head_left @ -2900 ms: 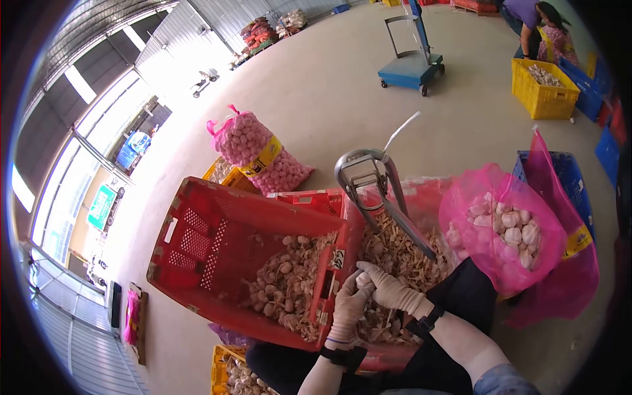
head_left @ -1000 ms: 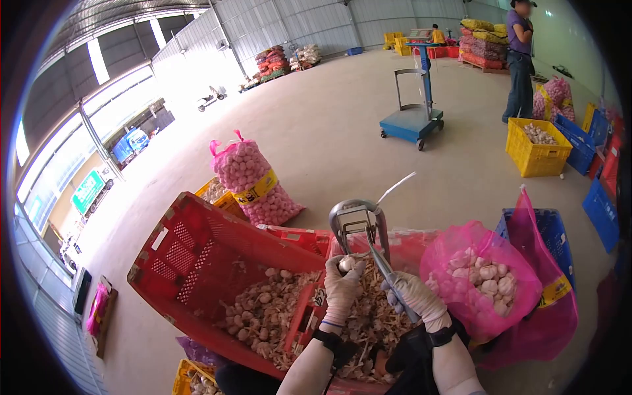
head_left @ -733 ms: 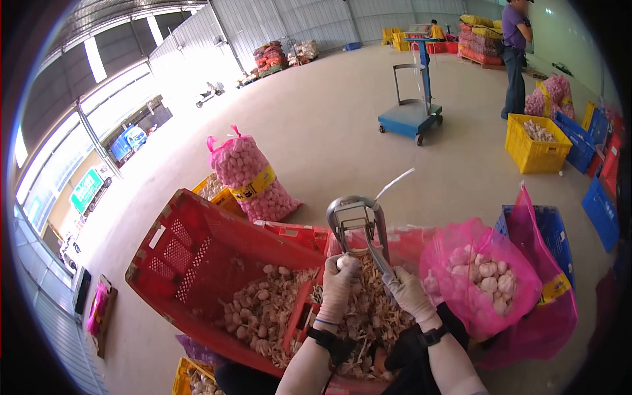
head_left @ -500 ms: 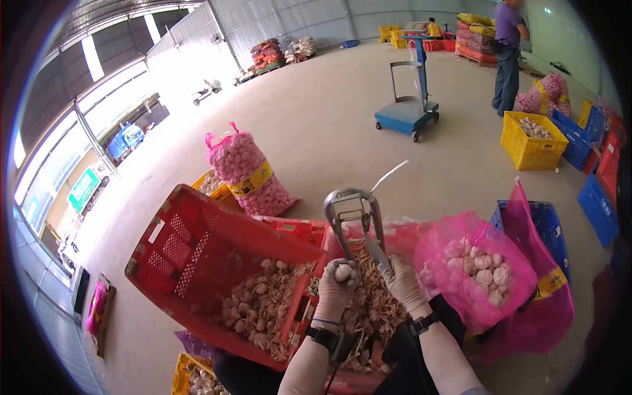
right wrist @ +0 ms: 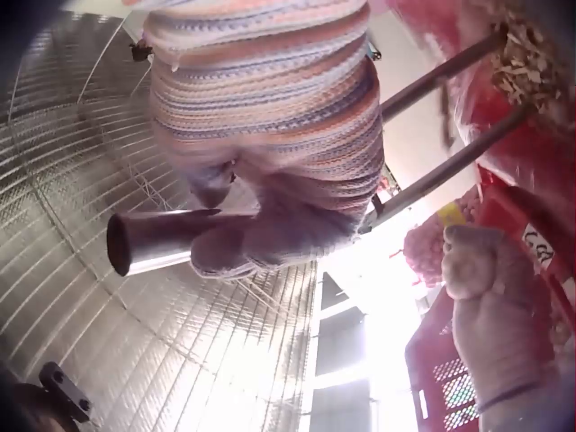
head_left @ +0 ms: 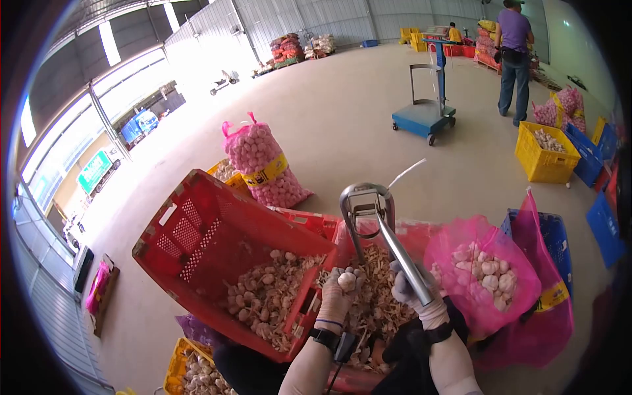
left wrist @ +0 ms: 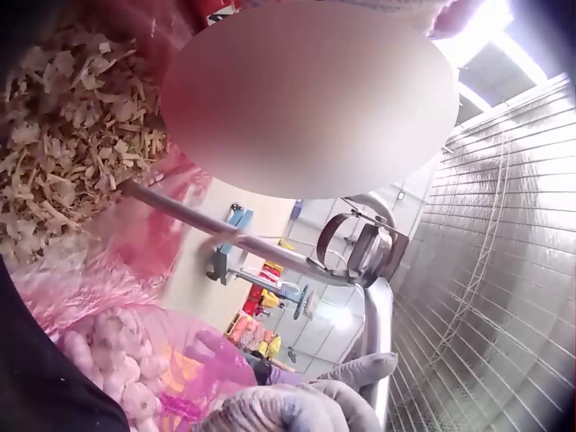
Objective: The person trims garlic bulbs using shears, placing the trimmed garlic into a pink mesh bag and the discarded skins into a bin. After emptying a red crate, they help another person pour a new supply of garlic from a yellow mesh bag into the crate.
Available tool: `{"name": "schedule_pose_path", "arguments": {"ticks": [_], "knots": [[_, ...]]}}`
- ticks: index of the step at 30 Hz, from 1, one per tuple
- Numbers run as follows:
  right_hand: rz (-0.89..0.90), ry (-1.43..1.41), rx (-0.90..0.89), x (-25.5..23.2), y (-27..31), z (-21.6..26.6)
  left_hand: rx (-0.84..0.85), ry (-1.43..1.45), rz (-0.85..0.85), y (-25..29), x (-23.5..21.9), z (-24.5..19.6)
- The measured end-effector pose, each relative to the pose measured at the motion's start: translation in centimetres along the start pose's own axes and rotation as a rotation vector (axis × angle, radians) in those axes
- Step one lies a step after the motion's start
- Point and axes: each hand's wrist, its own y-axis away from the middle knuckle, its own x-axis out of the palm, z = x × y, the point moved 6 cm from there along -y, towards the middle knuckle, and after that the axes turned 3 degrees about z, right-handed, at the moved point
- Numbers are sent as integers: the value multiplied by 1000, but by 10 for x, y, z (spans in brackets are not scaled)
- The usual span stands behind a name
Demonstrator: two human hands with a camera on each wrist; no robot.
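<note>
My gloved left hand (head_left: 337, 299) grips a white garlic bulb (head_left: 347, 282) above the edge of the red crate. The metal cutter (head_left: 368, 201) stands upright among peelings, its tubular handle (head_left: 407, 266) slanting down toward me. Around that handle curl the fingers of my gloved right hand (head_left: 421, 296). In the right wrist view the right hand (right wrist: 270, 180) wraps the tube, whose open end (right wrist: 144, 241) sticks out, and the left hand (right wrist: 495, 315) shows with the bulb. Garlic bulbs (head_left: 490, 270) fill a pink mesh bag at right.
A tilted red crate (head_left: 217, 230) with garlic lies at left, dry peelings (head_left: 375, 316) between my legs. Behind stand a full pink sack (head_left: 260, 164) and a blue platform scale (head_left: 424, 117). A person (head_left: 515, 59) stands near a yellow crate (head_left: 546, 155) at the back right.
The cutter handle has swung up and toward me along with my right hand. My left hand has lowered slightly, still holding a bulb. The person at the back has turned away.
</note>
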Motion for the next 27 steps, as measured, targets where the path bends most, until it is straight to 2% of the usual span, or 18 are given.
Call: {"name": "schedule_pose_path", "arguments": {"ticks": [1,3,4,5,7,8,9,11,13,15,16,18,19,21,23,25,26,27], "knots": [[-8,-1,6,3,-3,-8,7,2,1,2,1,1],[-268,701,-231,-3,-12,-8,-10,26,-9,-5,-8,10],[-184,1243,-377,-13,-19,-19,10,24,29,-11,-14,14],[-188,1243,-376,-10,-18,-30,30,22,68,-8,-6,15],[-25,1676,-560,17,-21,-57,81,-82,-73,-11,-21,31],[-20,1679,-556,12,-20,-69,110,-98,-145,-2,-16,25],[-57,1441,-463,-4,-21,-80,141,-113,-221,9,-11,18],[-89,1205,-365,-21,-23,-85,159,-28,-143,13,-13,1],[-154,-6,68,-47,-23,-93,34,-140,143,27,-9,-9],[-230,32,73,-45,-24,-86,142,-638,94,33,-16,-28],[-241,68,106,-43,-22,-84,141,-634,96,38,-14,-26],[-335,176,157,-70,-24,-89,243,-820,304,58,8,-22],[-335,171,164,-82,-28,-107,153,-817,416,66,13,-13],[-410,451,-196,-92,-33,-109,298,-1195,455,51,3,-1],[-439,577,-214,-83,-31,-95,161,-1054,432,61,12,1],[-499,1146,-300,-65,-25,-72,104,-724,365,60,6,5],[-398,997,-66,-51,-20,-72,72,-699,340,62,5,0],[-402,998,-66,-40,-19,-70,69,-698,342,55,-4,6]]}}
